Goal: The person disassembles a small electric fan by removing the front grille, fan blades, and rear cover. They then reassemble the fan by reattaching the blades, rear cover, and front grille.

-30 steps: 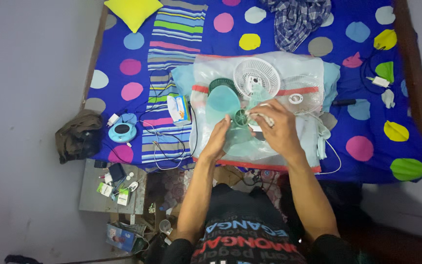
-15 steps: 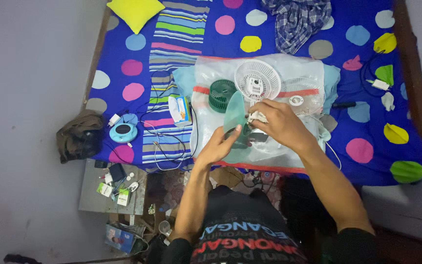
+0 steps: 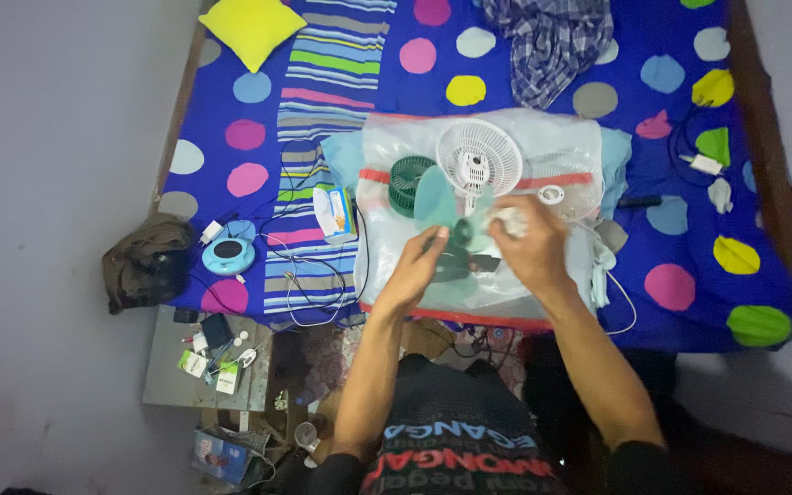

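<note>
Head view, looking down on a bed (image 3: 506, 55) with a blue spotted sheet. At centre lies a clear plastic sheet (image 3: 561, 147) carrying fan parts. The left hand (image 3: 419, 270), at 7 o'clock from the centre, is curled with its fingers closed on the hub of a pale green fan blade (image 3: 437, 206). The right hand (image 3: 529, 247), at 5 o'clock, is closed around a small white piece at the blade's right edge; what that piece is cannot be told. The blade is raised just above the plastic sheet, between the two hands. At 12 o'clock from the blade stands a white fan grille (image 3: 478, 158); at 10 o'clock, just beside it, a dark green round grille (image 3: 405, 183). A white ring (image 3: 551, 194) lies at 2 o'clock. Well apart, at 9 o'clock, a small box (image 3: 335, 213), cables and a round blue device (image 3: 228, 256) rest on a striped cloth (image 3: 327, 82). A yellow cushion (image 3: 251, 27) lies at 11 o'clock, a checked cloth (image 3: 547, 41) at 1 o'clock.
</note>
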